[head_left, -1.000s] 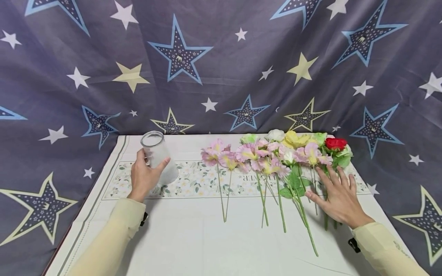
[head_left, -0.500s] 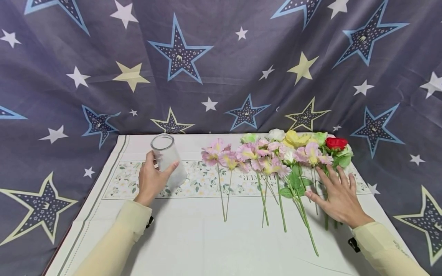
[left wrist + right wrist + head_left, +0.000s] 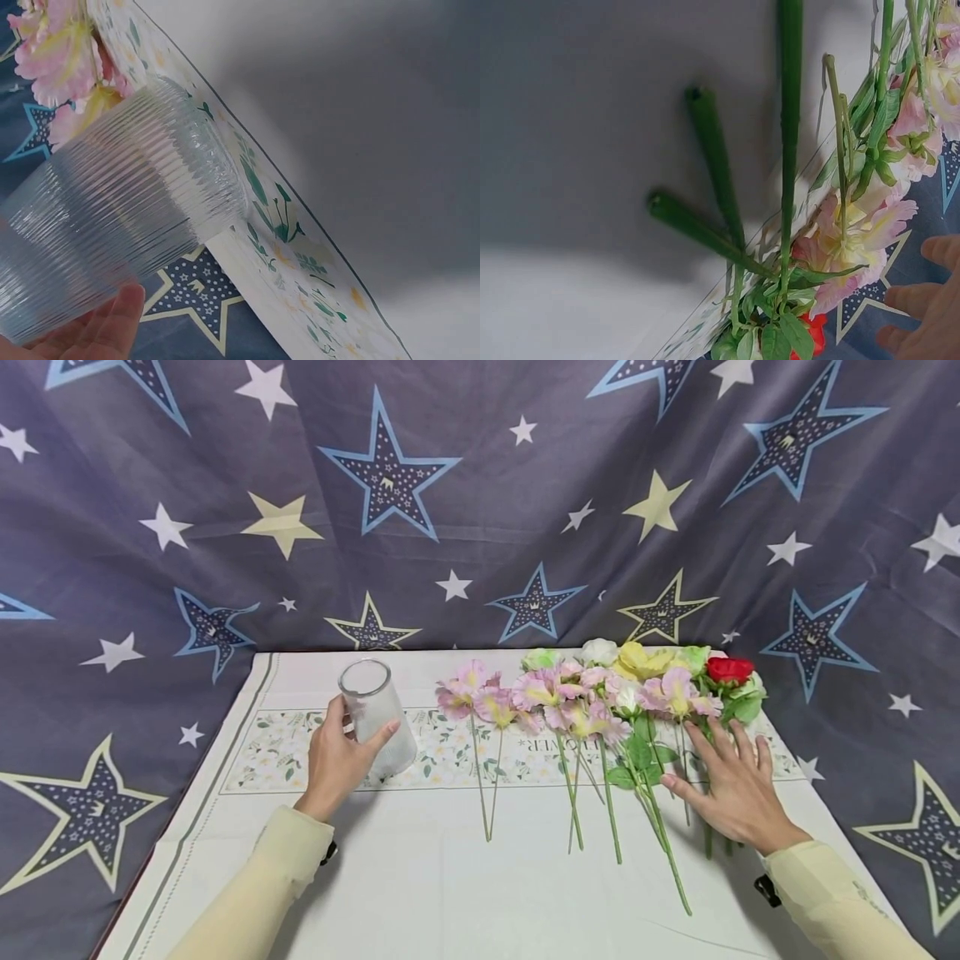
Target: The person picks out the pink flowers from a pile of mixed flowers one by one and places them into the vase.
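Note:
A clear, ribbed vase [image 3: 381, 722] with a round rim leans slightly at the left of the table. My left hand [image 3: 336, 764] grips it from the left side, thumb on the near face and fingers behind. In the left wrist view, the ribbed wall of the vase [image 3: 112, 202] fills the left, its base close over the printed floral strip. My right hand [image 3: 738, 793] has its fingers spread over the stems below a red rose [image 3: 729, 671]. In the right wrist view, green stems [image 3: 720, 165] stick out beside a pink-yellow flower [image 3: 855, 232].
Artificial flowers lie in a row along the back right: pink ones [image 3: 468, 689], a yellow one [image 3: 641, 662] and a white one [image 3: 599, 653]. Their stems point toward the front. A white cloth [image 3: 450, 893] covers the table, and a star-patterned curtain [image 3: 480, 485] hangs behind it.
My left hand has carried the vase to the right and a little toward the front. My right hand has stayed in place over the flower stems.

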